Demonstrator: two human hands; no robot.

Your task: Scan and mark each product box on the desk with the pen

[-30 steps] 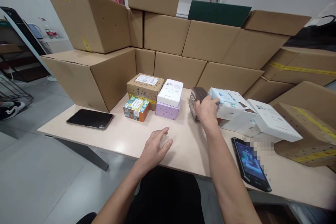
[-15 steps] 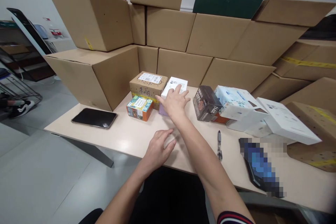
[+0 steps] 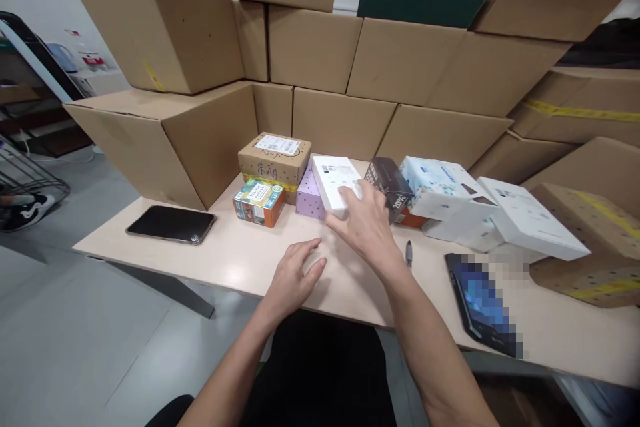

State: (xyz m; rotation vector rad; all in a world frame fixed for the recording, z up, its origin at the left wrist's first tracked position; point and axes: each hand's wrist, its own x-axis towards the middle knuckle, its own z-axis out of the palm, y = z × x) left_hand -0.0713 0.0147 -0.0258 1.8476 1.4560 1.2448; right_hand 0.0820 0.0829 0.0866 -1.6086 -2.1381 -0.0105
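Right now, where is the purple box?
In the head view, the purple box stands near the picture's middle, just right of the label-topped cardboard box and partly hidden by the white box that the right hand grips.

White box (image 3: 333, 173) shifted right, purple box's (image 3: 309, 197) left part uncovered; right hand (image 3: 364, 220) now gripping near end.

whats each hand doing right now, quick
Left hand: open, fingers loosely bent, nothing visible in it.
Right hand: closed on the white box, thumb and fingers at its near end.
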